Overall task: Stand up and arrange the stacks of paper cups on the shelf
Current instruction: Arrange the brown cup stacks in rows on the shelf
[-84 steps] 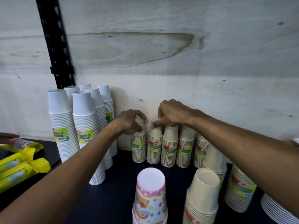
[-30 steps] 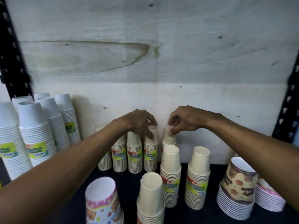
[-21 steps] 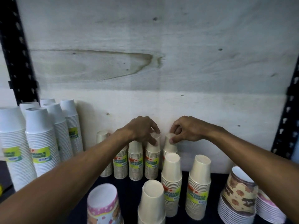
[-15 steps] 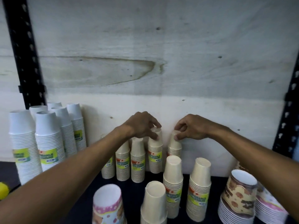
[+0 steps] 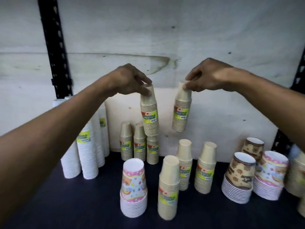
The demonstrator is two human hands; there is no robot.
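Observation:
My left hand (image 5: pixel 130 81) pinches the top of a small beige cup stack (image 5: pixel 149 115) and holds it in the air above the back row. My right hand (image 5: pixel 206 76) grips the top of a second small beige stack (image 5: pixel 181 111), also lifted and slightly tilted. Below them, three small beige stacks (image 5: pixel 139 146) stand against the back wall on the dark shelf (image 5: pixel 82 204). Three taller beige stacks (image 5: pixel 184 164) stand in front of them.
Tall white cup stacks (image 5: pixel 87 151) stand at the left. A pink patterned stack (image 5: pixel 133 187) is at the front. Brown and pink patterned stacks (image 5: pixel 239 176) fill the right. Black shelf uprights (image 5: pixel 54 47) flank a whitewashed back board.
Both hands have lifted their small beige stacks up off the back row. The two stacks now hang apart in the air, and the view has shifted.

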